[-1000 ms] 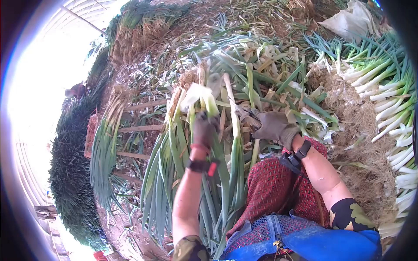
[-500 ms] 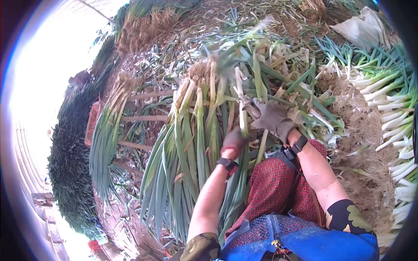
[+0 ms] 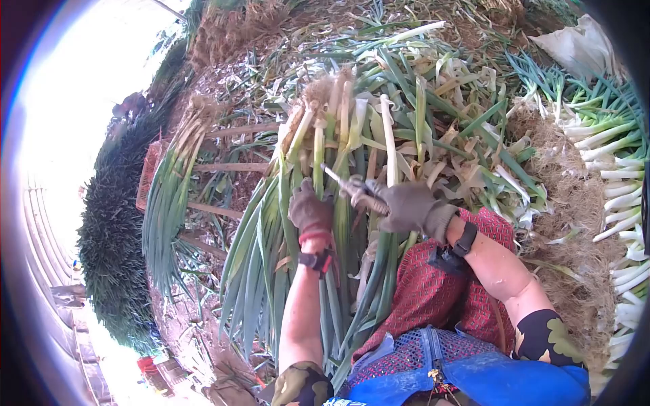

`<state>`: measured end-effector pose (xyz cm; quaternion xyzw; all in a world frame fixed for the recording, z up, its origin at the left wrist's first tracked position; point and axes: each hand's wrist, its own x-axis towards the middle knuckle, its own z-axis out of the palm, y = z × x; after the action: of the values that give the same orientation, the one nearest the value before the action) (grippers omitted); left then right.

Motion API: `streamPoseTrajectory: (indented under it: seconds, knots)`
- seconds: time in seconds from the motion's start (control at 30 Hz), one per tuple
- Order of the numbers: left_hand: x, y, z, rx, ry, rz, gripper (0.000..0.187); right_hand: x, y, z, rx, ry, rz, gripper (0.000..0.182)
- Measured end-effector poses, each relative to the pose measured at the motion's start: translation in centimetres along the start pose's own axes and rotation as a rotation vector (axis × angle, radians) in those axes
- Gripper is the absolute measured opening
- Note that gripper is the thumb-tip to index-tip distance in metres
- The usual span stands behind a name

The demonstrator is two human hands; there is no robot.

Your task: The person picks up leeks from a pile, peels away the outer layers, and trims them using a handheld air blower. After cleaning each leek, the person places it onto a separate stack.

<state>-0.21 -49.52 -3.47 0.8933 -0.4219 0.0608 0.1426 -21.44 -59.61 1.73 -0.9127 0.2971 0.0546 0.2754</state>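
My left hand [image 3: 311,210], in a grey-brown glove, lies over the pile of leeks [image 3: 271,223]. Its fingertips are a little apart around the lower part of a leek stalk [image 3: 319,145]; a firm grip on it does not show. In my gloved right hand [image 3: 409,206] is a slim metal tool with a pale thin tip, which looks like an air blow gun [image 3: 359,191]. It points up and left toward the stalks. Just beyond this hand stands a clean white leek stem [image 3: 388,139], apart from the rooty ones.
Wooden slats [image 3: 230,167] carry another leek bunch [image 3: 169,196] on the left. Stripped leaves [image 3: 467,128] cover the ground ahead. To the right are cut roots [image 3: 548,196] and a row of cleaned leeks [image 3: 619,196], with a white sack [image 3: 575,47] behind.
My left hand has moved left, off the cleaned stem and onto the leeks in the pile. My right hand has dropped slightly, its tool now turned left. A pale stalk now lies on the far leaves.
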Motion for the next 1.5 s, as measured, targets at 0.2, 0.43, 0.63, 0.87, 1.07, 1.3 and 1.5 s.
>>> streamPoseTrajectory:
  seconds: [0.2, 0.43, 0.63, 0.87, 1.07, 1.3, 1.5]
  knots:
    - [4.0, -2.0, 3.3, 0.091, -0.324, -0.043, 0.049, 0.7, 0.0, -1.5, 0.034, 0.125, 0.125, 0.063]
    - [0.1, -1.0, -0.7, -0.059, -0.433, -0.053, 0.050, 1.4, 0.9, -0.2, 0.007, 0.138, 0.128, 0.088]
    - [-3.8, -1.9, -1.1, -0.257, -0.526, -0.146, 0.052, 1.6, 0.4, 0.4, 0.018, 0.141, 0.108, 0.083]
    - [-6.3, -2.4, -1.8, -0.595, -0.527, -0.207, 0.040, 2.3, 0.8, 0.0, 0.058, 0.149, 0.157, 0.074]
    - [-7.0, -1.0, -4.3, -1.050, -0.557, -0.260, 0.031, 1.5, 0.9, -0.8, 0.131, 0.228, 0.095, 0.064]
    - [-1.3, -0.5, -7.2, -1.025, -0.421, -0.158, 0.022, -2.0, 2.9, -4.8, 0.255, 0.283, 0.154, 0.090]
    - [2.7, -2.3, -3.7, -0.979, -0.484, -0.233, 0.028, -4.0, 1.3, -1.9, -0.012, -0.083, 0.127, 0.080]
